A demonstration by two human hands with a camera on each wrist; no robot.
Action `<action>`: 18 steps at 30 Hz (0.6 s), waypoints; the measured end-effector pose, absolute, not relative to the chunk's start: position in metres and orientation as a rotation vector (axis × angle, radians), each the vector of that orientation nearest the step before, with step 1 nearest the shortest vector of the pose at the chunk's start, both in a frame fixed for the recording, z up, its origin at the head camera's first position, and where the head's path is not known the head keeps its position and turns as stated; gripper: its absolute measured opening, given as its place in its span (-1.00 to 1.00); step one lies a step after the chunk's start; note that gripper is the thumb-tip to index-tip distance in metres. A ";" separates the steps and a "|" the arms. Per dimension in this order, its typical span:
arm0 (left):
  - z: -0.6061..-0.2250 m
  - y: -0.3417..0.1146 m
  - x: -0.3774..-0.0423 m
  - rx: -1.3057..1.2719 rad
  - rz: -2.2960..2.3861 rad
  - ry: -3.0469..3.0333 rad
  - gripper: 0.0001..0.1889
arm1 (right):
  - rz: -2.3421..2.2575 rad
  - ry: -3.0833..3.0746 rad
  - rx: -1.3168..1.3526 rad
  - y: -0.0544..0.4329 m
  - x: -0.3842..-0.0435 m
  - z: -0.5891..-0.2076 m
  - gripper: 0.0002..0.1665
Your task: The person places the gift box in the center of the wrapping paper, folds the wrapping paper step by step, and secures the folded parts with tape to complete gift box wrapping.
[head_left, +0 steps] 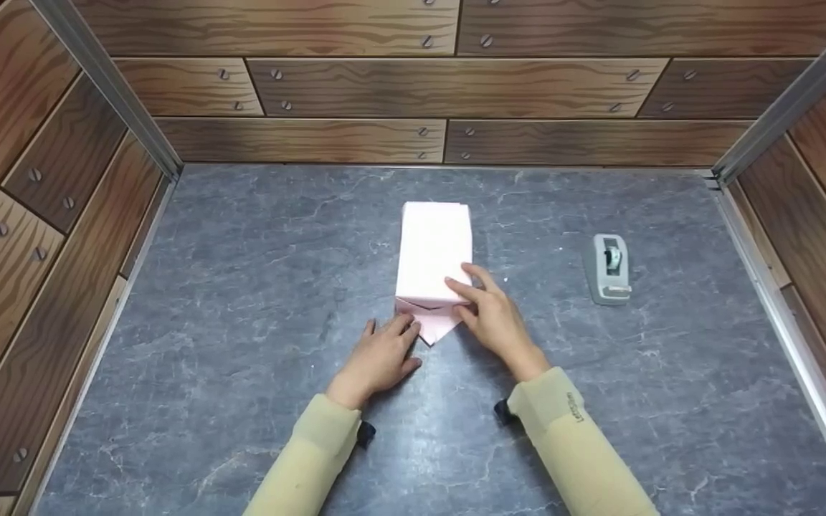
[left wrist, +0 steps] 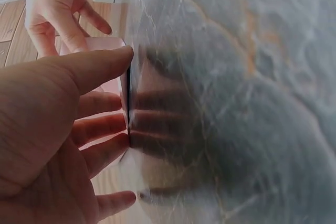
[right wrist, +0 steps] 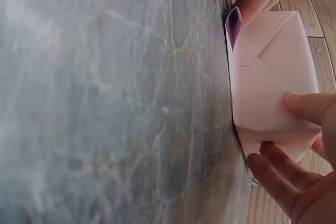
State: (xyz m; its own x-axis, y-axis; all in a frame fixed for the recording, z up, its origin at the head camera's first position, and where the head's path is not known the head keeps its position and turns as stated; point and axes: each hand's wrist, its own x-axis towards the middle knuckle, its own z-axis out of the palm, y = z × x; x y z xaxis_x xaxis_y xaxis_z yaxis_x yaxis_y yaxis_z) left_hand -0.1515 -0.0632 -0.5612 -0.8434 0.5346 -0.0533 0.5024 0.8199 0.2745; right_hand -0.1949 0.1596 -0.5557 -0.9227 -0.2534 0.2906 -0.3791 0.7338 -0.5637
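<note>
A box wrapped in pale pink paper (head_left: 434, 247) lies on the grey marbled surface, its folded end facing the person. A pointed paper flap (head_left: 432, 326) sticks out low from that end; the right wrist view shows diagonal folds above it. The left hand (head_left: 382, 355) rests at the flap's left side, fingers extended and fingertips at the paper, thumb apart. The right hand (head_left: 495, 315) holds the near right corner of the box: in the right wrist view its thumb (right wrist: 302, 106) presses the folded end while fingers (right wrist: 281, 169) bear on the side.
To the right stands a grey tape dispenser (head_left: 610, 269) with a roll in it. Wood-patterned walls (head_left: 355, 86) with metal edge strips enclose the back and both sides of the marbled surface (head_left: 269, 251).
</note>
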 end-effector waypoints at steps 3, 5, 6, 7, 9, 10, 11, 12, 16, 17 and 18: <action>-0.561 -0.063 -0.151 0.817 0.374 2.873 -0.36 | 0.945 -2.749 0.500 0.160 -0.195 -0.556 -0.42; -0.561 -0.062 -0.151 0.823 0.381 2.874 -0.35 | 0.939 -2.747 0.500 0.160 -0.195 -0.556 -0.42; -0.561 -0.062 -0.151 0.822 0.385 2.873 -0.35 | 0.938 -2.743 0.503 0.160 -0.195 -0.556 -0.43; -0.562 -0.063 -0.151 0.823 0.392 2.874 -0.34 | 0.936 -2.740 0.505 0.160 -0.194 -0.556 -0.43; -0.562 -0.063 -0.152 0.823 0.407 2.876 -0.32 | 0.938 -2.733 0.512 0.160 -0.194 -0.556 -0.43; -0.562 -0.063 -0.152 0.822 0.413 2.878 -0.31 | 0.939 -2.733 0.514 0.160 -0.194 -0.556 -0.43; -0.563 -0.063 -0.152 0.822 0.418 2.880 -0.30 | 0.941 -2.734 0.514 0.160 -0.194 -0.555 -0.43; -0.563 -0.064 -0.152 0.818 0.416 2.880 -0.30 | 0.945 -2.735 0.514 0.160 -0.194 -0.555 -0.43; -0.565 -0.065 -0.153 0.835 0.402 2.897 -0.33 | 0.950 -2.750 0.506 0.160 -0.194 -0.555 -0.43; -0.565 -0.065 -0.153 0.837 0.396 2.897 -0.34 | 0.951 -2.749 0.507 0.160 -0.194 -0.555 -0.43; -0.565 -0.065 -0.153 0.836 0.391 2.895 -0.35 | 0.951 -2.748 0.509 0.159 -0.194 -0.555 -0.43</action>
